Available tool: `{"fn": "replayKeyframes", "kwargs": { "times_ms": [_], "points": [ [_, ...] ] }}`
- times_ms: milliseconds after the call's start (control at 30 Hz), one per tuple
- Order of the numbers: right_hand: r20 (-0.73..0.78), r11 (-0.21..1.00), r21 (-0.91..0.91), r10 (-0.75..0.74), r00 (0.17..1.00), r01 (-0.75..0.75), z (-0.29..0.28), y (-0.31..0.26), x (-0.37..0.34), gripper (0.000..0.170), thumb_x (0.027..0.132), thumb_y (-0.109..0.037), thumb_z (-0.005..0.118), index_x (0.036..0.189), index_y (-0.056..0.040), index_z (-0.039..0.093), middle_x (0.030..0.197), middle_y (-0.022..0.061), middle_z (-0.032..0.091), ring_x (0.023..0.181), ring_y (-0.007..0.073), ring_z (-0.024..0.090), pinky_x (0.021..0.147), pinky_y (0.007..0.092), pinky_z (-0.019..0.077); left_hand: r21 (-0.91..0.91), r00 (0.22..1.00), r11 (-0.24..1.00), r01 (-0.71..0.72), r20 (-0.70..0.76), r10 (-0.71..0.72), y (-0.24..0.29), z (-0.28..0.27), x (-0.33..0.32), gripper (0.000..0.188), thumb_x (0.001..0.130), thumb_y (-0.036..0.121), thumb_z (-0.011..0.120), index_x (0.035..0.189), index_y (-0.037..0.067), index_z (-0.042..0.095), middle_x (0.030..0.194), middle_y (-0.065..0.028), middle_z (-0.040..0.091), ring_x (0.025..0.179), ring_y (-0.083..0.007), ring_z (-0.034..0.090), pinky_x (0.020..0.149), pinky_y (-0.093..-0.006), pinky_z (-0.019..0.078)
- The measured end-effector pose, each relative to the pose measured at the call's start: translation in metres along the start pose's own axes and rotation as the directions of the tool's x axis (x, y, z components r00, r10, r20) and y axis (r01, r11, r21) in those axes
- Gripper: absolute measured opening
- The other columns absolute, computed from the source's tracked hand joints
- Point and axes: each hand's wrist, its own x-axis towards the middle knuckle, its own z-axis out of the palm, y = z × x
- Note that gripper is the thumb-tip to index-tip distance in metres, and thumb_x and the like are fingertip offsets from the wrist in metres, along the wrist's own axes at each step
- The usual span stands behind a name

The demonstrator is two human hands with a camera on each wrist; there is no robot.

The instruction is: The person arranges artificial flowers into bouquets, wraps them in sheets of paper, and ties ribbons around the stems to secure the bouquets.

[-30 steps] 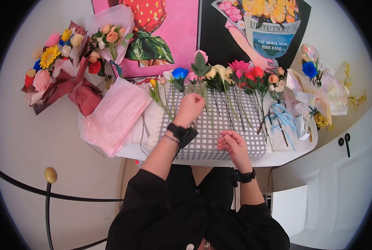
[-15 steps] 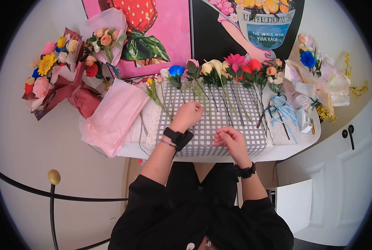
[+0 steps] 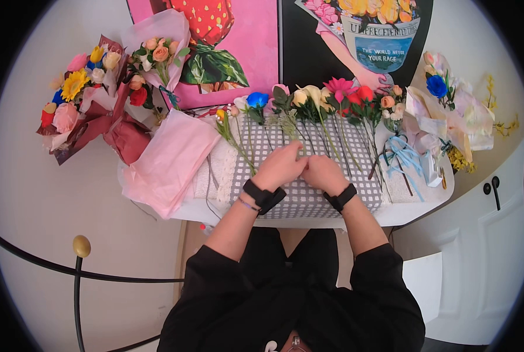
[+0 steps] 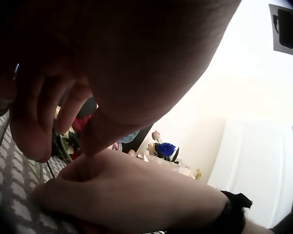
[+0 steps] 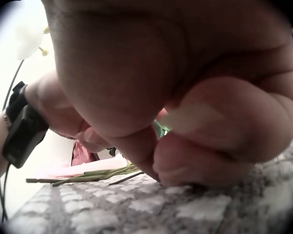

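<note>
Over the checked cloth (image 3: pixel 314 205), my two hands meet in the head view. The right hand (image 3: pixel 325 174) has its fingers curled down at the cloth and pinches a thin flower stem (image 4: pixel 50 169), whose end disappears behind its fingers. Beside and above it is my left hand (image 3: pixel 280 166), its bent fingers reaching down and its thumb apart from them, with no thing visible between. Beyond the hands lie a sprig of tiny pale flowers (image 3: pixel 289 122) and a pink rose with dark leaves (image 3: pixel 282 98).
A row of artificial flowers lines the cloth's far edge, among them a blue rose (image 3: pixel 256 100) and a magenta flower (image 3: pixel 339 88). Folded pink paper (image 3: pixel 171 161) lies left; blue ribbon (image 3: pixel 404 157) lies right. Wrapped bouquets (image 3: pixel 112 120) stand at both ends.
The rose with leaves has come down among the row of flowers. My right hand has moved up and left to meet the left hand, and its fingers have curled.
</note>
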Motion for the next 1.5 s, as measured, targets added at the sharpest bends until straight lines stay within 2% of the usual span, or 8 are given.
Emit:
{"fn": "replayKeyframes", "kwargs": {
  "times_ms": [167, 333, 433, 500, 800, 933, 1267, 1500],
  "points": [
    [0.007, 0.997, 0.073, 0.001, 1.0, -0.002, 0.005, 0.004, 0.011, 0.03, 0.08, -0.032, 0.069, 0.086, -0.0031, 0.071, 0.083, 0.0209, 0.07, 0.081, 0.04, 0.067, 0.073, 0.0474, 0.0537, -0.012, 0.968, 0.969, -0.246, -0.064, 0.244, -0.005, 0.012, 0.037, 0.049, 0.086, 0.011, 0.052, 0.133, 0.002, 0.05, 0.085, -0.0206, 0.069, 0.081, -0.0379, 0.067, 0.075, -0.044, 0.052],
    [-0.052, 0.984, 0.175, -0.029, 0.998, 0.038, 0.009, 0.009, 0.014, 0.035, 0.078, -0.032, 0.072, 0.082, 0.0019, 0.067, 0.076, 0.0203, 0.068, 0.073, 0.0378, 0.067, 0.067, 0.0431, 0.0525, -0.033, 0.985, 0.988, -0.15, 0.082, 0.152, -0.005, 0.007, 0.061, 0.052, 0.085, 0.011, 0.054, 0.136, 0.002, 0.048, 0.104, -0.0214, 0.067, 0.093, -0.0339, 0.067, 0.079, -0.0421, 0.0521],
    [0.064, 0.947, 0.268, 0.165, 0.984, -0.176, -0.011, -0.009, 0.0, 0.03, 0.075, -0.028, 0.069, 0.079, 0.0018, 0.068, 0.078, 0.024, 0.067, 0.078, 0.0408, 0.067, 0.073, 0.0466, 0.0528, -0.206, 0.987, 0.967, -0.153, 0.01, 0.158, -0.012, 0.011, 0.067, 0.051, 0.086, 0.012, 0.058, 0.135, 0.001, 0.049, 0.116, -0.0167, 0.063, 0.1, -0.0263, 0.065, 0.079, -0.0376, 0.052],
    [-0.01, 0.923, 0.359, 0.151, 0.988, -0.138, -0.017, -0.012, -0.006, 0.028, 0.075, -0.026, 0.069, 0.074, 0.0019, 0.064, 0.074, 0.0241, 0.065, 0.075, 0.0405, 0.066, 0.071, 0.0469, 0.0517, -0.644, 0.995, 0.761, 0.079, 0.094, -0.024, 0.002, -0.004, 0.056, 0.05, 0.088, 0.012, 0.063, 0.135, 0.003, 0.051, 0.119, -0.0108, 0.059, 0.102, -0.0192, 0.062, 0.079, -0.0341, 0.0502],
    [-0.108, 0.939, 0.341, 0.088, 0.99, -0.046, -0.031, -0.003, -0.04, 0.023, 0.077, -0.02, 0.065, 0.069, 0.0007, 0.058, 0.063, 0.0214, 0.06, 0.062, 0.0399, 0.061, 0.06, 0.0457, 0.0485, -0.968, 0.996, 0.246, 0.049, 0.03, -0.082, 0.013, -0.014, 0.047, 0.036, 0.088, 0.009, 0.063, 0.123, 0.0, 0.057, 0.104, -0.0059, 0.064, 0.091, -0.0115, 0.061, 0.071, -0.0288, 0.0478],
    [-0.229, 0.91, 0.415, 0.133, 0.964, -0.027, -0.027, 0.006, -0.041, 0.022, 0.079, -0.018, 0.063, 0.069, 0.001, 0.057, 0.064, 0.022, 0.061, 0.063, 0.0419, 0.061, 0.06, 0.0471, 0.0482, -0.909, 0.989, 0.416, -0.019, -0.078, -0.127, 0.008, -0.002, 0.052, 0.025, 0.09, 0.01, 0.061, 0.112, -0.001, 0.064, 0.094, -0.004, 0.066, 0.084, -0.0111, 0.063, 0.068, -0.0251, 0.0477],
    [-0.387, 0.992, 0.098, -0.036, 0.921, 0.08, -0.027, 0.018, -0.056, 0.015, 0.084, -0.012, 0.059, 0.077, 0.0005, 0.055, 0.065, 0.0251, 0.06, 0.065, 0.0448, 0.061, 0.062, 0.0534, 0.0485, -0.963, 0.988, 0.264, 0.055, 0.014, -0.155, -0.002, -0.005, 0.035, 0.015, 0.09, 0.009, 0.065, 0.104, 0.002, 0.065, 0.093, -0.0041, 0.066, 0.086, -0.0135, 0.064, 0.073, -0.0262, 0.0493],
    [-0.486, 0.991, 0.117, 0.004, 0.874, 0.061, -0.025, 0.018, -0.057, 0.012, 0.086, -0.009, 0.059, 0.08, -0.0003, 0.053, 0.064, 0.0252, 0.06, 0.061, 0.0448, 0.06, 0.057, 0.0538, 0.0469, -0.914, 1.0, 0.405, -0.008, -0.012, -0.007, 0.024, -0.01, -0.002, 0.013, 0.089, 0.002, 0.063, 0.101, -0.003, 0.065, 0.086, -0.0049, 0.067, 0.075, -0.0121, 0.064, 0.067, -0.025, 0.0508]
  ]
}}
